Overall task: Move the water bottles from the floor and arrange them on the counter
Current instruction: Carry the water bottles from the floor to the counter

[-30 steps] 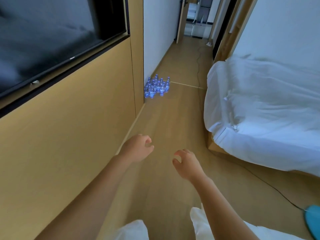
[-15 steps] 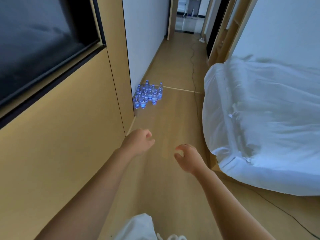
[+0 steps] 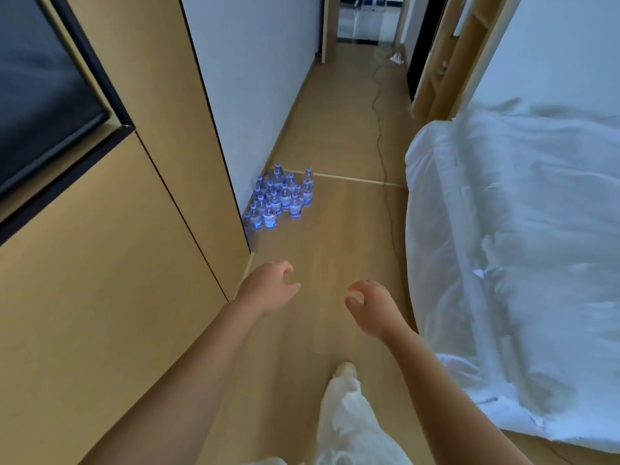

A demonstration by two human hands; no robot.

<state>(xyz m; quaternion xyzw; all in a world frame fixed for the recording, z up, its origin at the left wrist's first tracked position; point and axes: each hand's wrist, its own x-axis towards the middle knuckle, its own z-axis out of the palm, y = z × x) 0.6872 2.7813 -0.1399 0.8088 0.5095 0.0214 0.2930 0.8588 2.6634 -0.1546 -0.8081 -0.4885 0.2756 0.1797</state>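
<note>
We held both bare forearms out in front of us above the wooden floor [image 3: 335,135]. Our left hand [image 3: 268,286] hung with its fingers loosely curled, grasping nothing; our right hand [image 3: 372,307] was likewise relaxed and empty, thumb apart from the bent fingers. The water bottles [image 3: 280,198] stood upright in a tight cluster on the floor ahead, against the foot of the white wall [image 3: 255,78], well apart from both hands. They were clear plastic with blue caps and labels. A white bed [image 3: 523,246] lay to our right.
</note>
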